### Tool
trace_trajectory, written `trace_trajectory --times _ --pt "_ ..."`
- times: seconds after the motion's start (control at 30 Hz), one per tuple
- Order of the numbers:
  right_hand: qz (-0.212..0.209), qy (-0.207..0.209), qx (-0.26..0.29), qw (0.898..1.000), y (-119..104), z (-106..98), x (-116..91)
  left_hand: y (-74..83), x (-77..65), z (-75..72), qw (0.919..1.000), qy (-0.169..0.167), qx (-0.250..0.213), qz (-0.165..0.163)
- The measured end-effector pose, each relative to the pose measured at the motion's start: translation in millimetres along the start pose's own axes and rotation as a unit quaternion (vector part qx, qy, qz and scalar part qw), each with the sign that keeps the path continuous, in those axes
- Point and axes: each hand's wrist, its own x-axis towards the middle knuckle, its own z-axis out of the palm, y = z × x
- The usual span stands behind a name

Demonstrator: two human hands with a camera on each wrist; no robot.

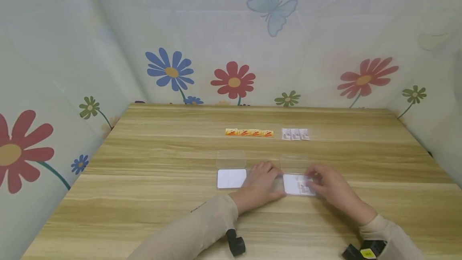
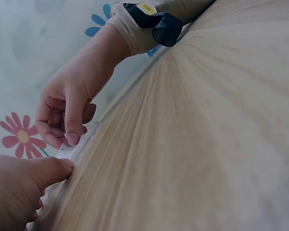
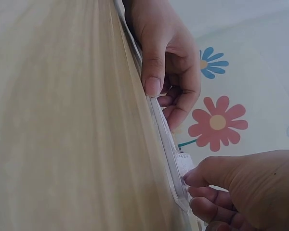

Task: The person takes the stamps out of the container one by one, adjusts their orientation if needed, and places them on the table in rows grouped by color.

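Note:
A flat case (image 1: 291, 187) with a white inside lies on the table, its clear lid (image 1: 293, 163) opened away. My left hand (image 1: 260, 183) holds the case by its left end, thumb at the near corner and fingers at the far one. Over the case's right half my right hand (image 1: 330, 183) pinches a small white printed packet (image 3: 184, 162) between thumb and fingers. The packet's print (image 1: 303, 183) shows over the white inside, with its right end hidden by the fingers. To the left, beside my left hand, lies a second such case (image 1: 231, 179), lid open.
Farther back is a row of several yellow and red packets (image 1: 249, 133). Right of them lie three white printed packets (image 1: 295, 134) side by side. A floral cloth (image 1: 306, 51) hangs behind the wooden table (image 1: 162, 139). Each wrist carries a black camera mount (image 1: 236, 244).

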Motion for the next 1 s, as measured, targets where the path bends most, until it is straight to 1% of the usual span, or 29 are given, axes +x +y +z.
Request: trace_trajectory --times 0.33,0.67,0.8,1.0 --pt "-0.012 0.021 0.016 1.0 2.8 5.3 -2.1 0.3 -1.2 1.7 1.0 0.004 -0.006 0.001" --pt "-0.01 0.025 0.016 0.999 3.1 6.5 -1.4 0.2 -0.9 1.4 1.0 0.004 -0.001 -0.001" --pt "0.0 0.025 0.011 1.0 3.6 6.8 -0.3 0.0 -0.7 0.9 1.0 0.004 0.0 0.001" --pt "0.015 0.02 0.023 0.999 2.8 5.0 0.5 0.2 -0.7 -0.1 1.0 0.004 0.0 0.002"
